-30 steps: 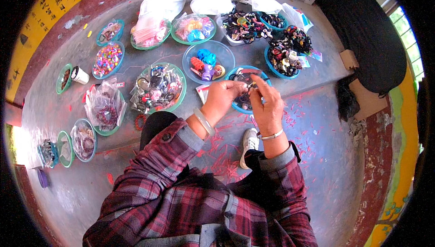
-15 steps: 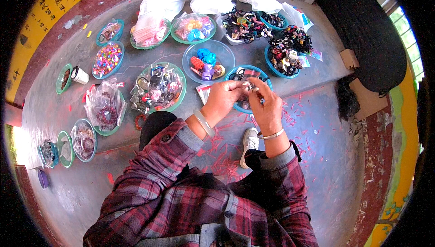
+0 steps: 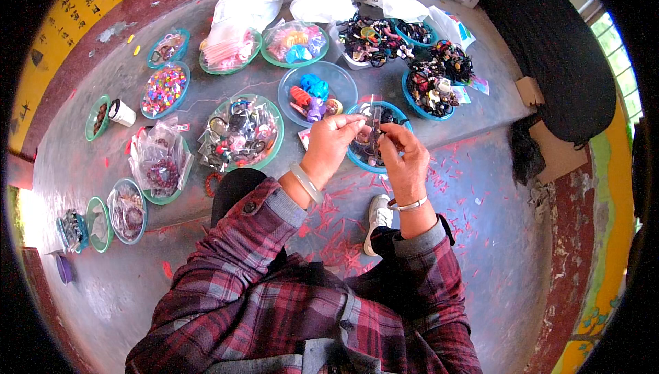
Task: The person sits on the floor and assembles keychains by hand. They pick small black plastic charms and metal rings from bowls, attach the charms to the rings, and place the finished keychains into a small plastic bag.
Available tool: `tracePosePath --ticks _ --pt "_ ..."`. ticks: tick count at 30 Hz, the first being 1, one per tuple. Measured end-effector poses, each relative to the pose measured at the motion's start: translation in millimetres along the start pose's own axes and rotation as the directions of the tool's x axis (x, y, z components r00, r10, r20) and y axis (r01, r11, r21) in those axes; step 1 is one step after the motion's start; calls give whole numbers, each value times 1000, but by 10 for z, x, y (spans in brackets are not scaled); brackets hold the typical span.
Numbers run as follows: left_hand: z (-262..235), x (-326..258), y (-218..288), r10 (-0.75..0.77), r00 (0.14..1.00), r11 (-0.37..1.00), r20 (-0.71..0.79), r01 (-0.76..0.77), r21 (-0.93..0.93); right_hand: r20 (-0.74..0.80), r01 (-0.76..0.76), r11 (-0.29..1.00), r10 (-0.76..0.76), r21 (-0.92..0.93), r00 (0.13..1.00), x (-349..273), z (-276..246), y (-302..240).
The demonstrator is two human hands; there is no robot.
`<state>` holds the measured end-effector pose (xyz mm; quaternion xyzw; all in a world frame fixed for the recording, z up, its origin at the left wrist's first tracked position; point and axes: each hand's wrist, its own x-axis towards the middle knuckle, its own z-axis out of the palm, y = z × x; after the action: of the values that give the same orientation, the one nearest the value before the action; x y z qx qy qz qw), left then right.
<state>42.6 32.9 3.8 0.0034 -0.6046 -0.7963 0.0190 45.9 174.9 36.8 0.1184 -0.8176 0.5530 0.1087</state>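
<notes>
My left hand point(image 3: 331, 146) and my right hand point(image 3: 406, 161) are raised close together over a blue bowl point(image 3: 357, 161) at the edge of a grey step. Between their fingertips they pinch a small clear packet point(image 3: 374, 122) with something dark inside. Each wrist wears a bangle. Plaid sleeves cover both forearms. Beside the bowl stands a clear blue bowl point(image 3: 343, 86) with bright orange, blue and purple pieces.
Many green and blue bowls of beads, bracelets and hair ties cover the step, such as one of packed trinkets point(image 3: 241, 130) and one of coloured beads point(image 3: 163, 88). White plastic bags point(image 3: 319, 0) lie at the back. Red scraps litter the floor by my white shoe point(image 3: 376, 217).
Both hands have shifted slightly and the packet now stands more upright between the fingertips; everything else is unmoved.
</notes>
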Motion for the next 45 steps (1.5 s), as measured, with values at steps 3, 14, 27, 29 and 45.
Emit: tracePosePath --ticks 3,14,27,29,45 --pt "17 3 -12 -6 1000 993 -10 5 -118 20 -172 970 171 172 985 33 57 136" --pt "54 -65 142 -152 988 952 8 148 -266 262 -453 741 369 496 892 23 65 209" --pt "53 -143 392 11 917 970 398 87 -227 622 -561 379 -52 736 781 21 -33 184" --pt "53 -174 413 -101 884 956 457 213 -201 680 -622 373 -32 689 733 11 39 183" --pt "-8 -45 269 -124 989 992 77 125 -9 446 -392 861 226 325 866 126 -125 219"
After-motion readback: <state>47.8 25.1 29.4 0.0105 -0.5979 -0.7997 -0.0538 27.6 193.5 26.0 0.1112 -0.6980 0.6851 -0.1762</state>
